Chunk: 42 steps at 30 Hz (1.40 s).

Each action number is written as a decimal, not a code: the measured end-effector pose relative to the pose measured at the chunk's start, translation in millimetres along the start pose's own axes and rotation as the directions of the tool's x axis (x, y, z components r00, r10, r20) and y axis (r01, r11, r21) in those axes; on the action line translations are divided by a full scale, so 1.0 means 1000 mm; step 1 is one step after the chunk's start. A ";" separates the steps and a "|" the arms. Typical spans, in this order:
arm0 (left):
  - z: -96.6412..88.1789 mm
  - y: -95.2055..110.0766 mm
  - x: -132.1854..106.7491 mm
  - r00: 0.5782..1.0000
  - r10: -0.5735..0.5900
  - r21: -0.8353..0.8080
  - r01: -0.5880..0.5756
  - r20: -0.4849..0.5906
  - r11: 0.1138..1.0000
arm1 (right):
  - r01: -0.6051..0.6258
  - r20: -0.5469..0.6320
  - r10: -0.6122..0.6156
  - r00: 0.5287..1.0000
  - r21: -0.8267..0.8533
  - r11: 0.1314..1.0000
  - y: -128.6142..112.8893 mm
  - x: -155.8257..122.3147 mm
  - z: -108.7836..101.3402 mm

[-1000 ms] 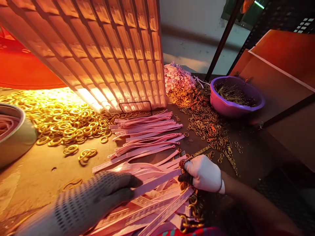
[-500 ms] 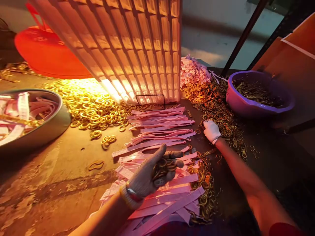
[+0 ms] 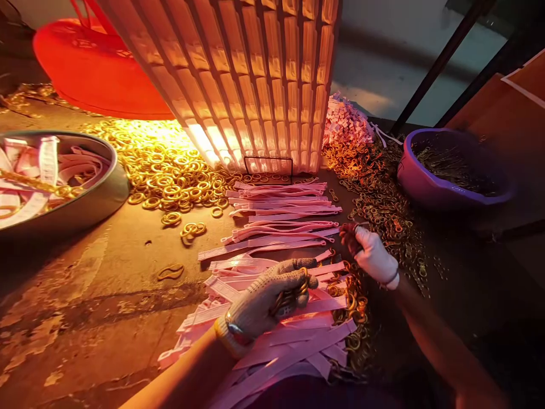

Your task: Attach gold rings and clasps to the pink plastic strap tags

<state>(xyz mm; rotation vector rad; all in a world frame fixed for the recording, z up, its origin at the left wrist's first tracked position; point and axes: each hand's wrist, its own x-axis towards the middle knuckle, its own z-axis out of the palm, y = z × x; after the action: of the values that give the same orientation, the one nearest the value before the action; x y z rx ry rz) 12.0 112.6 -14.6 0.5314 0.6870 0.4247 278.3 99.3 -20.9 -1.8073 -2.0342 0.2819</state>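
My left hand (image 3: 268, 298), in a dotted knit glove, is cupped closed round a bunch of gold metal rings (image 3: 292, 295) above a heap of pink straps (image 3: 281, 335). My right hand (image 3: 372, 255), in a white glove, hovers at the edge of the dark metal clasps (image 3: 383, 210) with its fingertips pinched on a small piece that I cannot make out. More pink straps (image 3: 285, 210) lie in neat rows just beyond both hands.
A ribbed translucent panel (image 3: 255, 79) leans at the back over a bright light. Gold rings (image 3: 170, 179) spread to its left. A grey metal bowl (image 3: 89, 207) with straps sits far left, a purple bowl (image 3: 430, 190) of clasps at the right, a red lid (image 3: 93, 74) behind.
My left hand has closed its fingers over the rings it held open-palmed. My right hand has drawn back from the clasp pile toward me with something pinched.
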 end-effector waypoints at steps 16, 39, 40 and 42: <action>-0.007 -0.012 0.008 0.983 -0.059 0.174 0.028 0.174 0.984 | 0.362 0.245 -0.306 0.920 -0.232 0.903 -0.094 -0.015 -0.004; -0.006 -0.007 -0.038 0.983 0.149 -0.210 -0.169 -0.108 0.963 | 0.089 0.360 -0.153 0.920 0.188 0.978 -0.105 0.004 -0.001; -0.012 -0.004 -0.048 0.977 0.167 -0.266 -0.198 -0.135 0.943 | 0.197 0.311 -0.234 0.921 0.147 0.969 -0.104 0.016 0.004; -0.025 0.000 -0.067 0.961 0.158 -0.365 -0.234 -0.225 0.901 | 0.411 0.276 -0.390 0.879 -0.020 0.912 -0.104 0.042 0.020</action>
<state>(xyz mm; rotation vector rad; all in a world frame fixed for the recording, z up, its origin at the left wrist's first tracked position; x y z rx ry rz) -52.0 84.3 1.5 0.1817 0.7119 0.7926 172.7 127.7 10.1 -1.3965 -2.5823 0.3405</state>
